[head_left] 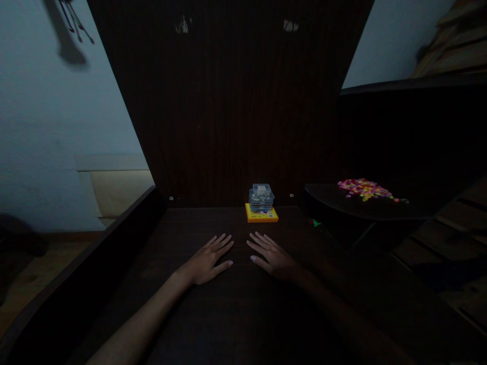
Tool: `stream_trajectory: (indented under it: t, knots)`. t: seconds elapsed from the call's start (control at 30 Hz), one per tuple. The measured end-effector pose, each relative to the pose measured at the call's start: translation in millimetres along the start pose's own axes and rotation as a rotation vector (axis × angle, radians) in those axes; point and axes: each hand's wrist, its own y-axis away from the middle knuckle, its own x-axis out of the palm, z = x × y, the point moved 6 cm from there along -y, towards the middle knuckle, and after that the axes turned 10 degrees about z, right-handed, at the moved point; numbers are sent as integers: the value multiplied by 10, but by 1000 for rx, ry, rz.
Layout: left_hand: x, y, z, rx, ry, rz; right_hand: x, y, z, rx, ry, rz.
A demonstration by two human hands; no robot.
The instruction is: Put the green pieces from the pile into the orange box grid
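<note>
My left hand lies flat on the dark wooden surface, fingers spread and holding nothing. Opposite it, my right hand rests palm down, also with its fingers apart. A gap separates the two hands. Just beyond the right fingertips sits a yellow-orange box, flat on the surface against the back panel. On top of it stand clear plastic cases, stacked and holding small items too dim to make out. Neither hand touches the stack.
Colourful small pieces are heaped on a raised curved shelf at the right. A small green and red object lies below its edge. A raised side board borders the left, and a tall dark panel stands behind.
</note>
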Motion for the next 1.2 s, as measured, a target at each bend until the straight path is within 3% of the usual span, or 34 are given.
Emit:
stream_trajectory:
  t: [1.2]
  knots:
    - [-21,4,-22,-23,13,14,-15,1,28,14,13,9]
